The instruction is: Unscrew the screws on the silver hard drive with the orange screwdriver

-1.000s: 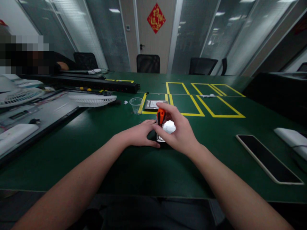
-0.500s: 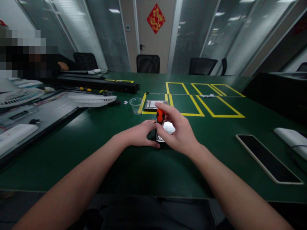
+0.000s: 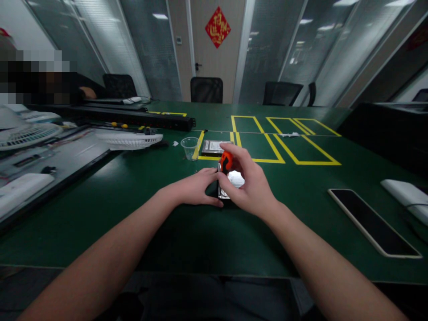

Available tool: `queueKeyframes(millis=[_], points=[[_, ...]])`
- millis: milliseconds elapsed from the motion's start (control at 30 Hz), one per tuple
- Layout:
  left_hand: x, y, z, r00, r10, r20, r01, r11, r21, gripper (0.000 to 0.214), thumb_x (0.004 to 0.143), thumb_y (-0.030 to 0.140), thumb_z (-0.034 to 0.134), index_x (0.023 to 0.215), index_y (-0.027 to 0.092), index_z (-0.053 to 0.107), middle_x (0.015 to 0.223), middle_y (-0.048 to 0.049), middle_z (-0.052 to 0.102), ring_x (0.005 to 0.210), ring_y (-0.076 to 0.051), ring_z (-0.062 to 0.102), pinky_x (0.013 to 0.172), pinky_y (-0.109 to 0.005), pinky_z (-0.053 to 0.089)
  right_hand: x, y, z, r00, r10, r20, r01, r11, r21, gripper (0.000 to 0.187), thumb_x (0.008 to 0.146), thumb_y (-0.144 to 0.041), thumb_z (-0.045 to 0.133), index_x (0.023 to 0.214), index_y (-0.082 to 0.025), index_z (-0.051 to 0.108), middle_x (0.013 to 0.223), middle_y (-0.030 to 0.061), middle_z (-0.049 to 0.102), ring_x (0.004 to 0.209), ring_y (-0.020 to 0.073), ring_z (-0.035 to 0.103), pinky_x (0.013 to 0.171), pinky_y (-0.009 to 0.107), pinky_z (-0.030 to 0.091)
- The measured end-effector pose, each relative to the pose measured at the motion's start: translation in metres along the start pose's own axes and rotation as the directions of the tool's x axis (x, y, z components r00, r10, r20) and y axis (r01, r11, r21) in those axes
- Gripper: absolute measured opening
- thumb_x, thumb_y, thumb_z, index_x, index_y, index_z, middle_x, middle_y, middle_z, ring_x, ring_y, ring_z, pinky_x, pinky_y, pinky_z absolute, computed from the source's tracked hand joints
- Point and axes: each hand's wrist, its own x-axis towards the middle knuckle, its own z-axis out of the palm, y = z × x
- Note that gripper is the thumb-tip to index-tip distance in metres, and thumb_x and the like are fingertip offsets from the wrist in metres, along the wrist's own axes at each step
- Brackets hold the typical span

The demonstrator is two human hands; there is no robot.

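Observation:
My right hand (image 3: 249,180) is closed around the orange and black handle of a screwdriver (image 3: 226,162), held over a hard drive (image 3: 225,192) on the green table. The screwdriver's tip is hidden behind my fingers. My left hand (image 3: 197,186) grips the near drive's left side, thumb at the near corner and fingers at the far one. Part of the drive's shiny face shows under my right palm. Just beyond lies a second hard drive (image 3: 211,147) with a white label. To its left stands a clear plastic cup (image 3: 191,149).
A phone (image 3: 372,223) and a white device with a cable (image 3: 406,196) lie at the right. White fan parts (image 3: 130,139) and a large panel (image 3: 76,154) cover the left. Yellow tape (image 3: 309,163) marks rectangles on the table. Another person sits at the far left.
The screwdriver handle has turned in my right fingers and leans slightly further right. My left hand and the near drive stay in place.

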Motion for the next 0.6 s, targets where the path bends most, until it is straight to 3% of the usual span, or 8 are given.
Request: queueKeyframes(millis=[133,300,433,600], points=[[0.0002,0.0001,-0.0006,1.0,0.018,0.019,-0.018,1.0,-0.007,0.101,0.094,0.067,0.111,0.181,0.03,0.073,0.199,-0.019,0.063,0.191,-0.052,0.053,0.156,-0.073,0.046,0.0009,-0.0012,-0.0002,1.0,0.017,-0.008,-0.017,1.0,-0.019,0.062,0.12,-0.023,0.072,0.181,-0.032,0.065,0.172,0.0147,0.082,0.14,0.0352,0.089,0.119,0.057,0.082],[0.001,0.0055,-0.0026,1.0,0.011,0.018,-0.012,1.0,0.005,0.097,0.094,0.066,0.112,0.175,0.027,0.077,0.189,-0.0191,0.072,0.184,-0.053,0.061,0.154,-0.069,0.052,0.0006,-0.0015,-0.0003,1.0,0.0,-0.009,0.0,1.0,0.013,0.066,0.118,-0.019,0.068,0.183,-0.03,0.063,0.172,0.0159,0.081,0.131,0.0315,0.09,0.106,0.049,0.084],[0.001,0.0048,-0.003,1.0,0.021,0.01,-0.021,1.0,-0.002,0.093,0.093,0.067,0.112,0.171,0.029,0.08,0.187,-0.0169,0.074,0.183,-0.054,0.061,0.154,-0.07,0.053,0.0004,-0.0027,-0.0011,0.999,0.031,0.008,-0.031,0.999,-0.013,0.076,0.112,-0.017,0.073,0.186,-0.032,0.062,0.173,0.0147,0.081,0.13,0.0319,0.09,0.107,0.05,0.084],[-0.0007,-0.0022,0.0003,1.0,-0.015,0.005,0.015,1.0,-0.017,0.106,0.091,0.069,0.112,0.182,0.029,0.073,0.2,-0.0212,0.062,0.188,-0.055,0.056,0.157,-0.076,0.045,0.0016,-0.0033,-0.0022,1.0,0.024,0.011,-0.023,0.999,-0.032,0.067,0.118,-0.023,0.074,0.184,-0.032,0.065,0.174,0.0151,0.081,0.137,0.0343,0.089,0.11,0.052,0.084]])
